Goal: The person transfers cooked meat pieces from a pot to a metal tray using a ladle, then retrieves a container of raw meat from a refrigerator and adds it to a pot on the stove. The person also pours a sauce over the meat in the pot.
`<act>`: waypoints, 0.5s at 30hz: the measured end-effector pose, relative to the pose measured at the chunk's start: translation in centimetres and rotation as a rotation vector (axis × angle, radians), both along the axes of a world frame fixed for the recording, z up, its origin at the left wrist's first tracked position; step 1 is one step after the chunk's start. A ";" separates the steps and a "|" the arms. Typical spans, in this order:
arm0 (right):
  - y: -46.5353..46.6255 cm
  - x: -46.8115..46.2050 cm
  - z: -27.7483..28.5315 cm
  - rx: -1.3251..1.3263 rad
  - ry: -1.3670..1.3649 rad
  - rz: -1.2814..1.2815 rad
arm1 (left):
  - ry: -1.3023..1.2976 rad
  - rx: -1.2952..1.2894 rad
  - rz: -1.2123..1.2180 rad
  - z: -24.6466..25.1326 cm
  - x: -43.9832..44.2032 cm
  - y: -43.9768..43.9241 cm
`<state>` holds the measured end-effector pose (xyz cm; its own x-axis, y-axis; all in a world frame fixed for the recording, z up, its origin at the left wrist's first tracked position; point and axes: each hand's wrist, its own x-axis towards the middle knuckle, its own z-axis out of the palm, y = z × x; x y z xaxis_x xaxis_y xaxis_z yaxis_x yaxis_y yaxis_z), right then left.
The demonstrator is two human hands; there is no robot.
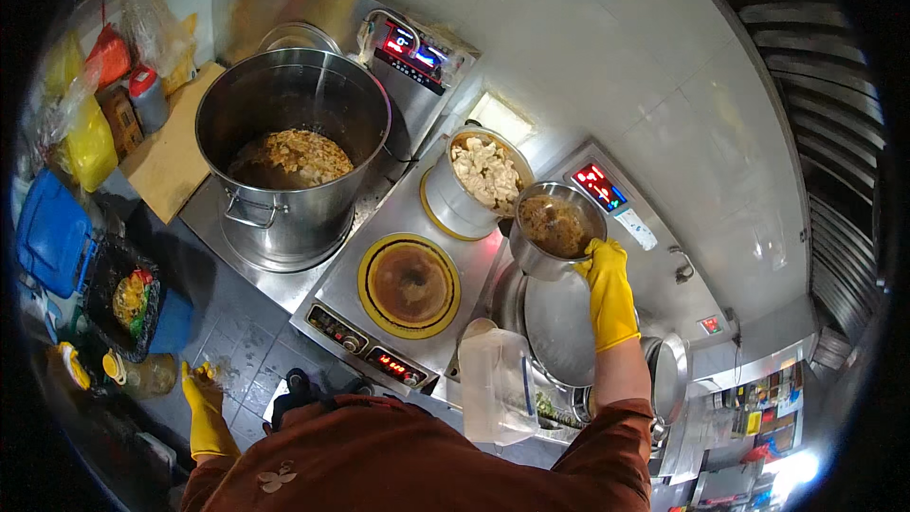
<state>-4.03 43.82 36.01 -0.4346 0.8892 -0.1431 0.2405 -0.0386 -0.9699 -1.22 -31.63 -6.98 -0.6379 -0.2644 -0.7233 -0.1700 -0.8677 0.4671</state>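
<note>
In a yellow rubber glove, my right hand (608, 274) grips the near right rim of a small stainless steel pot (544, 264). That pot is tilted and has brown, wet-looking contents (553, 227). It is close beside a steel pot (444, 181) filled with pale, chunky pieces (487, 171) on the rear hob; whether they touch I cannot tell. Below the held pot is a large round metal lid (558, 331). My left hand (204, 402), also gloved in yellow, is low at the left with its fingers apart and nothing visible in it. A capped plastic jar (142, 373) is near it.
A large stockpot (291, 213) holds brown liquid with solids. The front hob (409, 286) bears brown residue. A translucent plastic container (494, 391) stands by my body. To the left are a lined blue bin (170, 323) with food waste and a cardboard sheet (170, 149).
</note>
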 end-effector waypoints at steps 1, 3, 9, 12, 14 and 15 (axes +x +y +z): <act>0.6 -0.9 0.5 -0.007 -0.030 -0.016 | 0.005 0.001 0.024 -0.3 0.5 -0.1; 2.5 -2.8 0.9 -0.019 -0.087 -0.052 | -0.051 -0.081 0.037 -2.3 1.7 -0.9; 8.2 -7.4 0.3 0.072 -0.174 -0.005 | -0.036 -0.111 0.103 0.6 5.7 -0.4; 10.6 -10.2 -0.6 0.116 -0.228 -0.030 | 0.000 -0.091 0.146 -0.8 8.8 -2.0; 10.5 -11.7 -0.4 0.158 -0.338 -0.014 | 0.068 -0.089 0.178 -0.8 11.0 -2.4; 10.3 -12.0 -0.2 0.161 -0.332 -0.007 | 0.053 -0.092 0.213 -0.7 11.8 -2.4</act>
